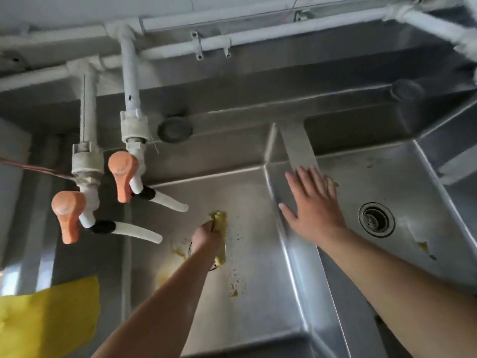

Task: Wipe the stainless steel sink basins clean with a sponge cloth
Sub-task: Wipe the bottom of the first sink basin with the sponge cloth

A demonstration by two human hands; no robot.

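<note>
My left hand (206,235) is down in the left steel basin (253,293) and grips a crumpled yellow sponge cloth (220,223), which lies over the basin's drain. Yellow smears and specks (236,285) mark the basin floor around it. My right hand (313,202) lies flat with its fingers spread on the steel divider (299,148) between the basins. A bit of yellow shows past its fingertips. The right basin (387,182) has an uncovered round drain (376,219) and a yellow smear (424,248) at its right.
Two white taps with orange handles (122,174) (67,214) hang over the left basin's left side, fed by white pipes (180,49) along the back wall. A yellow cloth (49,311) hangs at the lower left. A round plug (175,129) sits on the back ledge.
</note>
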